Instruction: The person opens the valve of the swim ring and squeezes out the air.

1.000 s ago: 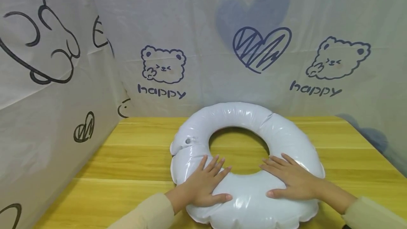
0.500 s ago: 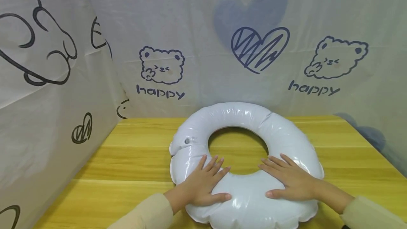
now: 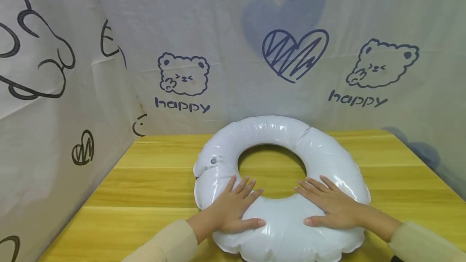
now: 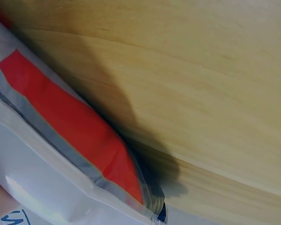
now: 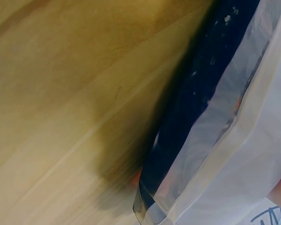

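A white inflated swim ring (image 3: 280, 128) lies on the yellow wood-grain table (image 3: 153, 193), its round hole showing the tabletop. My left hand (image 3: 234, 209) rests on the ring's near left part with fingers spread. On the near right part lies my right hand (image 3: 333, 207), palm down, fingers straight. Both thumbs point inward across the near side. A small valve (image 3: 214, 160) sits at the ring's left. The left wrist view catches a red patch (image 4: 75, 122) on the ring's underside; a dark blue patch (image 5: 192, 112) shows below the seam in the right wrist view.
A pale cloth (image 3: 233, 23) printed with bears, hearts and the word "happy" hangs behind the table. More printed cloth (image 3: 54, 140) hangs along the left side. The table's right edge slants away at the far right.
The hands and ring hold their places. The head view has shifted slightly, so the left cloth's drawings sit further left.
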Motion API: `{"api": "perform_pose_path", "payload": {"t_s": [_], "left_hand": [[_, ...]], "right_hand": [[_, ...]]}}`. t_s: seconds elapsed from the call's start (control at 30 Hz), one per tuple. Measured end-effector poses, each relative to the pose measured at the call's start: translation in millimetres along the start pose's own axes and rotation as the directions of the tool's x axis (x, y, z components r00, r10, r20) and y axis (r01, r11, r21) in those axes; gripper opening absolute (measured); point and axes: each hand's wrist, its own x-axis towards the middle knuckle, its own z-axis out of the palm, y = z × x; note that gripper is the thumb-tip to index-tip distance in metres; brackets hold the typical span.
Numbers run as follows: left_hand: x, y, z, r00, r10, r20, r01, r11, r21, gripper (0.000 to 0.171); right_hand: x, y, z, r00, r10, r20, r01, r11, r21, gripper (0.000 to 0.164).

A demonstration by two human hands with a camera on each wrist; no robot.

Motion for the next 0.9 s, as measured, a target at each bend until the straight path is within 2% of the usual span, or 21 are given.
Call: {"api": "perform_pose_path", "payload": {"t_s": [0.37, 0.9], "left_hand": [[1.7, 0.3, -3.3, 1.0, -0.013, -0.003, 0.013, 1.0, -0.008, 0.074], [2.7, 0.2, -3.8, 1.0, -0.002, -0.025, 0.001, 1.0, -0.008, 0.073]], "right_hand": [[0.3, -3.2, -3.5, 0.998, 0.017, 0.062, -0.021, 0.998, 0.063, 0.07], [0.4, -2.6, -3.1, 0.996, 0.037, 0.077, -0.044, 0.995, 0.088, 0.071]]}}
